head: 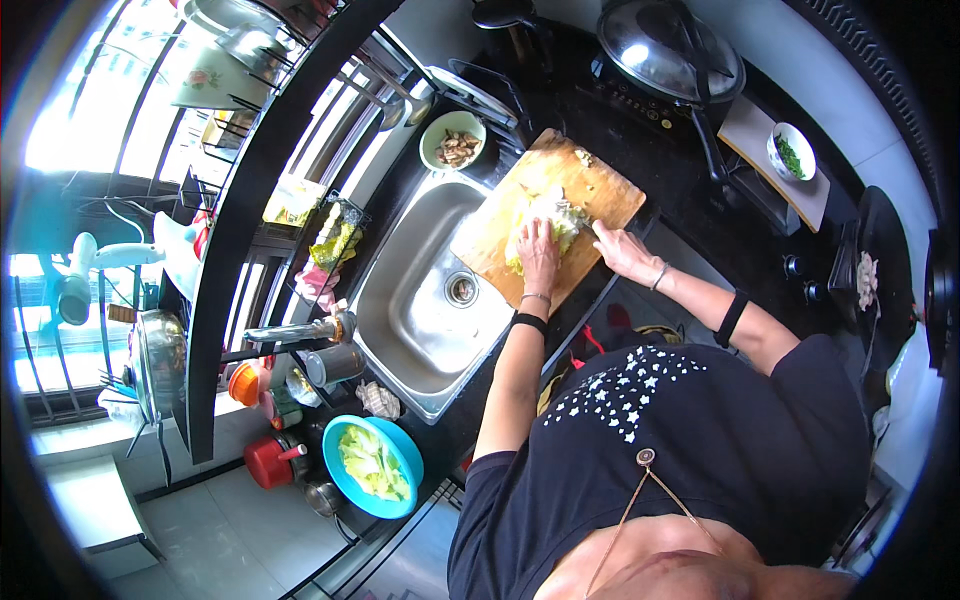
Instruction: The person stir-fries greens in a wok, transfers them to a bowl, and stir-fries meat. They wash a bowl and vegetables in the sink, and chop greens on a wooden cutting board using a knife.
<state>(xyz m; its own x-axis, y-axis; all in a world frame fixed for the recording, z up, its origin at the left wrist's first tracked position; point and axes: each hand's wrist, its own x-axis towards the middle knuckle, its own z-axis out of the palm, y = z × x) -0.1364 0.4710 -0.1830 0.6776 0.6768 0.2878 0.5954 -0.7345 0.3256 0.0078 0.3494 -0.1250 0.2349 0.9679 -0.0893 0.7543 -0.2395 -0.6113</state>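
A wooden cutting board (592,176) lies partly over the right side of the steel sink (390,277). On it rests a pile of leafy cabbage (553,206), pale with green-yellow edges. My left hand (538,251) presses down on the leaves with spread fingers. At the pile's right edge, my right hand (626,253) is closed around what looks like a kitchen knife (589,223). Little of the knife shows; its handle is inside my fist and its blade blends with the cabbage. Small chopped bits (583,157) sit near the board's far edge.
A green bowl of sliced brown food (459,148) stands behind the sink. A blue basin (416,457) holds cabbage leaves, left of the sink. A lidded wok (667,60), a white bowl of chopped greens (791,154) and a dark pan (889,262) are rightward. The faucet (300,330) juts leftward.
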